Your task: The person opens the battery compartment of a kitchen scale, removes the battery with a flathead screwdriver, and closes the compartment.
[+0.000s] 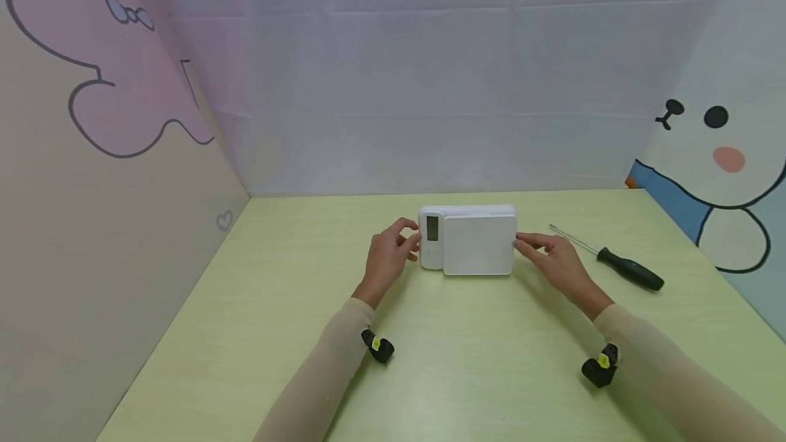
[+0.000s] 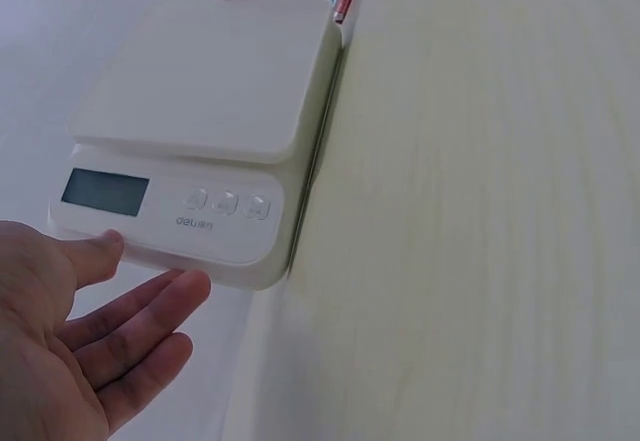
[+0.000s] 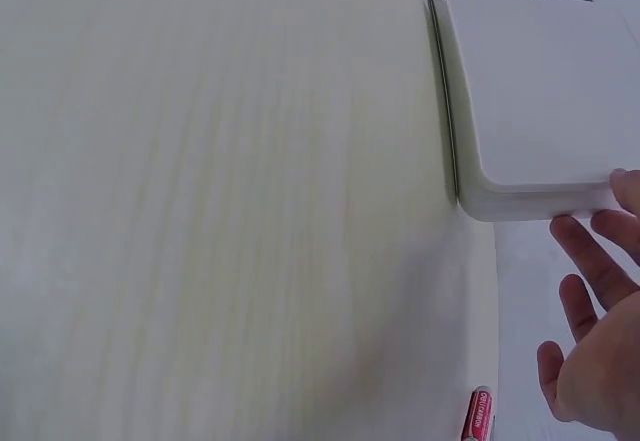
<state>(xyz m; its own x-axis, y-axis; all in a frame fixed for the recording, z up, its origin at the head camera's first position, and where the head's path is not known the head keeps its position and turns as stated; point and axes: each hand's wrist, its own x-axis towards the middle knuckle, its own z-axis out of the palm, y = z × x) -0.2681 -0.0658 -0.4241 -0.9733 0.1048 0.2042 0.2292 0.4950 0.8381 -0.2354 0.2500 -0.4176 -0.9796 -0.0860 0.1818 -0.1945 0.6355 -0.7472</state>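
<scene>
A white kitchen scale (image 1: 479, 244) stands upright on its long edge, its weighing platform facing me. Its dark display (image 2: 105, 192) and a row of buttons are at the left end, and the display shows no digits. My left hand (image 1: 389, 251) holds that end, the thumb at the panel's edge and the fingers curved beside it. At the opposite end my right hand (image 1: 555, 261) pinches the scale, thumb at the platform's corner and index finger against the side, other fingers loosely bent. The scale's back is hidden.
A screwdriver (image 1: 629, 269) with a dark green handle lies on the pale wood-look table (image 1: 295, 353), right of the scale. Beyond the right hand is a red battery (image 3: 479, 416) with white lettering. A pale backdrop (image 1: 417, 87) rises behind the table, with cartoon-printed sheets at both sides.
</scene>
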